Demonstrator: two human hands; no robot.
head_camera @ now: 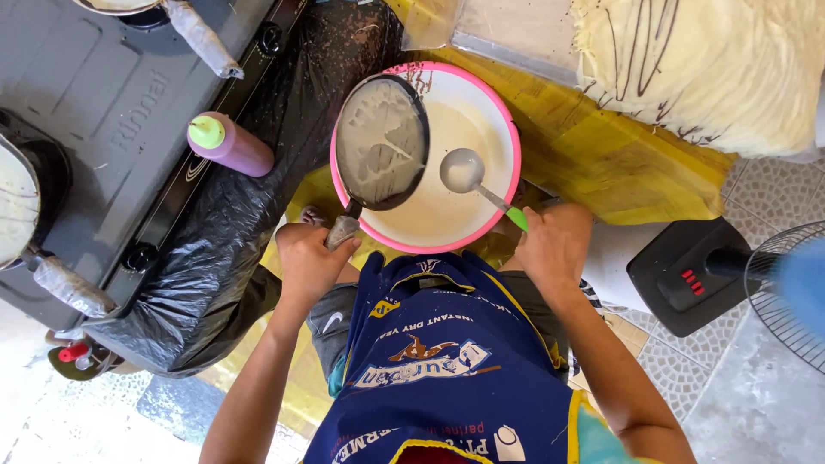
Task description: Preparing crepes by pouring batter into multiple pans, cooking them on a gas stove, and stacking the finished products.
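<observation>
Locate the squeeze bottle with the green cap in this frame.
In the head view, the squeeze bottle lies on its side at upper left, on the black plastic sheet between the stove and the pink-rimmed bowl.

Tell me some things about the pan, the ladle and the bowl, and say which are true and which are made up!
1. The left hand holds a small dark pan over the pink bowl. True.
2. The right hand holds a fork. False: it holds a ladle with a green handle.
3. The bowl is full of red soup. False: it holds pale, creamy batter.
4. A pink squeeze bottle with a green cap lies on black plastic. True.
5. The pan is clean. False: pale batter coats it.
</observation>
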